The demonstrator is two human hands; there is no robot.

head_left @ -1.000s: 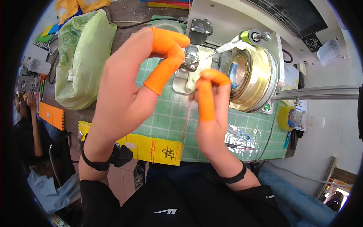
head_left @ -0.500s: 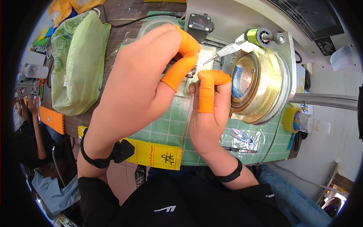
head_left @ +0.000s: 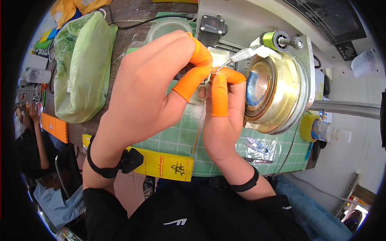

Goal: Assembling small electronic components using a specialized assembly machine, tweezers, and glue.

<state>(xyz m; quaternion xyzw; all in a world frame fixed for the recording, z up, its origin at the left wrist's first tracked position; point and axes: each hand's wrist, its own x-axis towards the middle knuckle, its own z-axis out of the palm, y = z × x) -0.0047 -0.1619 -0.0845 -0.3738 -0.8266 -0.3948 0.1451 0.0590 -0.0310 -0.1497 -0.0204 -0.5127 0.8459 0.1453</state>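
Observation:
My left hand (head_left: pixel 146 86) reaches in with orange finger cots on thumb and forefinger, the two tips pinched together. Against them, my right hand (head_left: pixel 223 104) also pinches with orange-covered thumb and forefinger. Something thin and pale shows at the meeting fingertips, too small to name. Just above the right fingertips is the thin metal tip of a pale, pointed guide arm (head_left: pixel 242 54). Beyond that arm sits a spool of bright green thread (head_left: pixel 268 40). A round brass-coloured wheel housing (head_left: pixel 277 96) with a blue-lined opening stands to the right of my right hand.
A green gridded mat (head_left: pixel 173 138) covers the bench. Small thread snips (head_left: pixel 257 145) lie at right, a yellow strip (head_left: pixel 161 162) at the front edge. A green plastic bag (head_left: pixel 82 72) fills the left side. Behind are a clear round lid (head_left: pixel 169 28) and a black motor (head_left: pixel 212 28).
My left hand has shifted slightly down and right, and my right fingertips have risen a little. The fingertips of both hands now meet by the metal tip.

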